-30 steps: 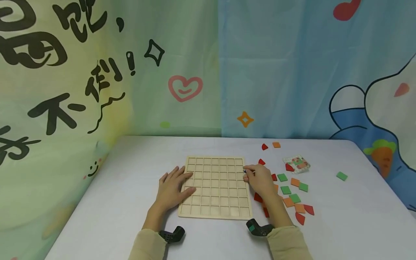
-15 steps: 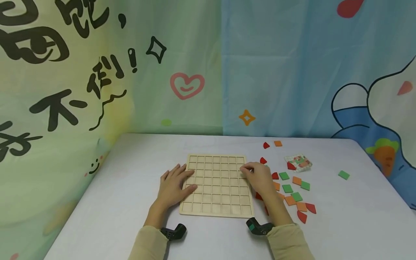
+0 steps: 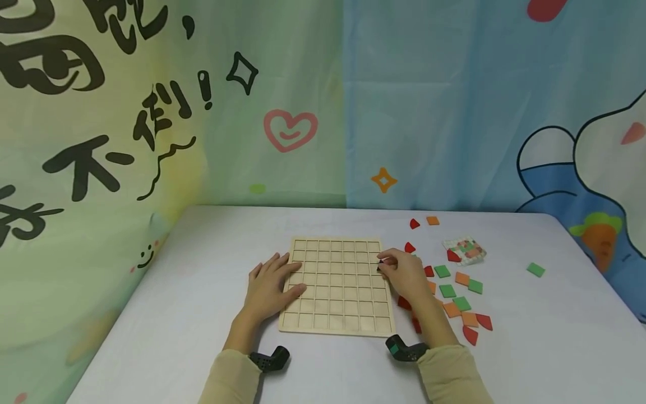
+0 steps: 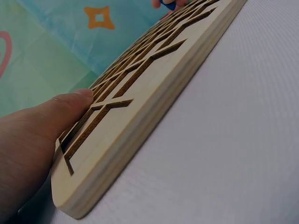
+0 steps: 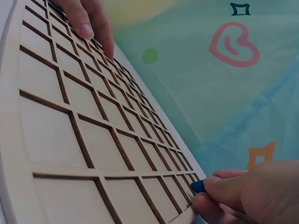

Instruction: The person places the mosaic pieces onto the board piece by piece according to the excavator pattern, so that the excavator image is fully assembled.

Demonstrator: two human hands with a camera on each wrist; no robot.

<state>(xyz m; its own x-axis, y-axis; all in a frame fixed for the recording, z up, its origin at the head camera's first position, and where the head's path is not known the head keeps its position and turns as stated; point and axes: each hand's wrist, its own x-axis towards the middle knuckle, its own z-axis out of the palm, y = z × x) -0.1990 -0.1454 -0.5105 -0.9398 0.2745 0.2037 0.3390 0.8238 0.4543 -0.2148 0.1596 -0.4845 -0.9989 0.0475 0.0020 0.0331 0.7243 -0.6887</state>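
A wooden grid board (image 3: 337, 292) with square recesses lies on the table. My left hand (image 3: 270, 286) rests spread over its left edge, thumb and fingertips on the grid; in the left wrist view the thumb (image 4: 70, 105) lies along the frame. At the board's right edge, my right hand (image 3: 404, 274) pinches a small dark blue piece (image 5: 198, 186) between thumb and fingers. Most of that piece is hidden by the fingertips, and its full shape does not show. The recesses in view hold no pieces.
Red, orange and green flat tiles lie scattered right of the board, among them a green tile (image 3: 447, 290) and a red tile (image 3: 470, 335). A patterned card (image 3: 469, 250) lies behind them, with a lone green tile (image 3: 535, 270) farther right. A printed curtain (image 3: 404, 112) hangs behind the table.
My right hand went a little left over the board's right column, then drew back to the right edge, still pinching the blue piece. My left hand stays on the board.
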